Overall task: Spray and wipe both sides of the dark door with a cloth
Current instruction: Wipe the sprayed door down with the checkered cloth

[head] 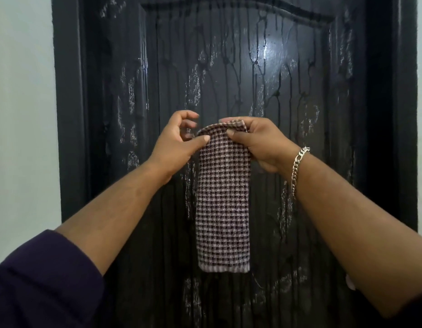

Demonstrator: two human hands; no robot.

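At the far left a pale wall [20, 114] runs beside the dark door frame [68, 114], and the door [300, 102] fills the middle of the view, wet all over: foam patches and long drips streak its raised panel, with a bright glare right of centre. That suggests the spraying of this side is done, while the wiping has barely begun, if at all, since the streaks look undisturbed. Near the camera, a dark sleeve [39, 280] covers the left upper arm. The left hand [179, 143] is raised in front of the door, its thumb touching the left top edge of the cloth [223, 200] and its other fingers curled loosely above it (whether they actually grip the fabric I cannot tell). The checked cloth hangs folded in a long strip between the two hands, close before the door's middle, its lower hem dangling free. The right hand [259, 143] pinches the top fold firmly, thumb in front and fingers wrapped behind. A silver bracelet [297, 169] sits on the right wrist. By my judgement the cloth is being readied for wiping; this face and the whole other side are left to do.
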